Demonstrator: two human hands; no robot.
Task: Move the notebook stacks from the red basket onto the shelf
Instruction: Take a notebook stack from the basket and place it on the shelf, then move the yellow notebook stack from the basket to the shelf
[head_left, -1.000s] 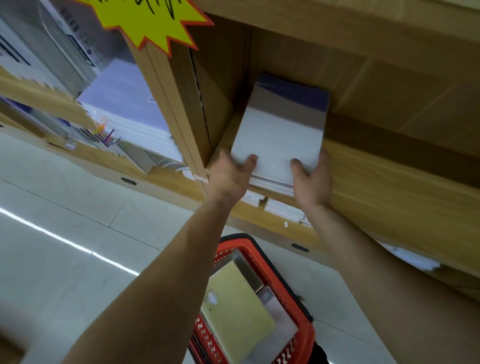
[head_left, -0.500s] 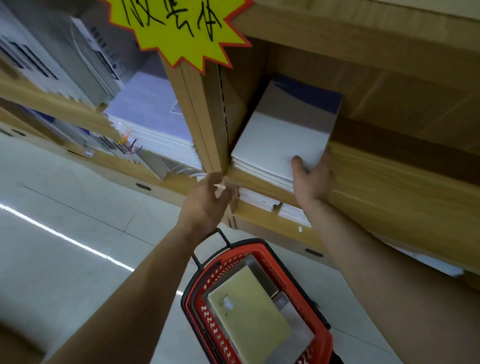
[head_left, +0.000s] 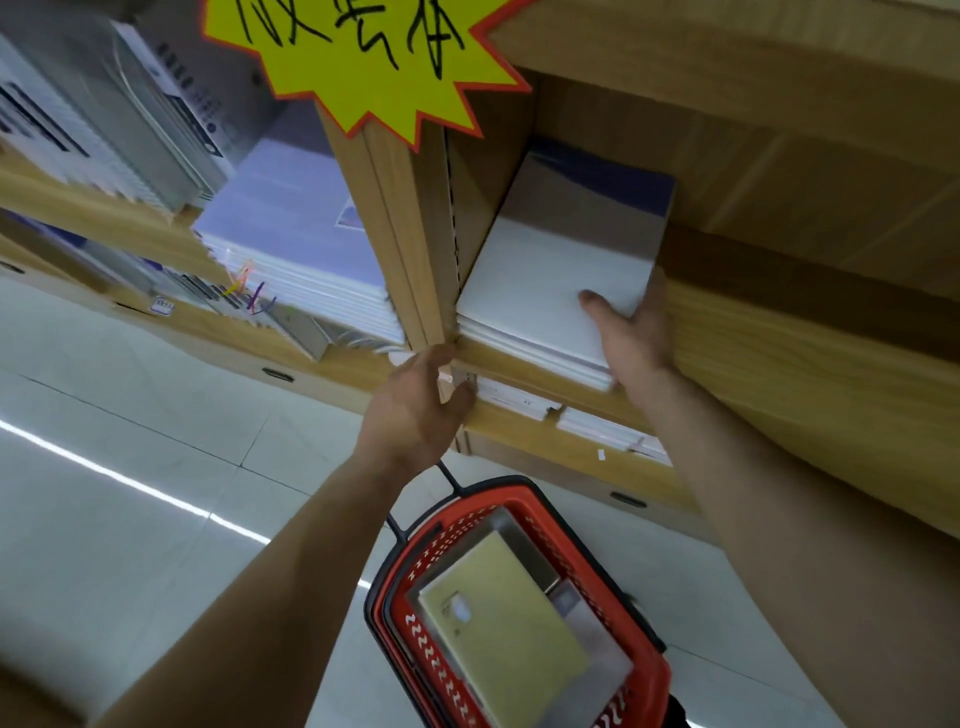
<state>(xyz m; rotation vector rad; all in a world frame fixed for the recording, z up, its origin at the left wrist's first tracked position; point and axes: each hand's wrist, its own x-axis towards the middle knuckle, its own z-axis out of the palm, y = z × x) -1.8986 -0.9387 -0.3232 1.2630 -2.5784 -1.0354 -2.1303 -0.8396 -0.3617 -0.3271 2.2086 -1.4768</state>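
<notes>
A stack of white notebooks (head_left: 550, 275) with a dark blue far edge lies on the wooden shelf (head_left: 779, 384), pushed against the upright divider (head_left: 410, 249). My right hand (head_left: 631, 332) grips its front right corner, thumb on top. My left hand (head_left: 415, 410) hangs off the stack, below the shelf edge by the divider, fingers loosely apart and holding nothing. The red basket (head_left: 649, 670) stands on the floor below, with an olive-yellow notebook stack (head_left: 498, 629) and grey ones inside.
A yellow starburst sign (head_left: 363, 57) sticks out above the divider. The left bay holds a tall pile of white notebooks (head_left: 296, 249) and spiral pads. More white notebooks (head_left: 519, 400) lie on the lower shelf. Light floor tiles (head_left: 130, 509) spread to the left.
My left hand has let go of the white stack and dropped below the shelf edge. The stack now sits further in against the divider, with my right hand still on it.
</notes>
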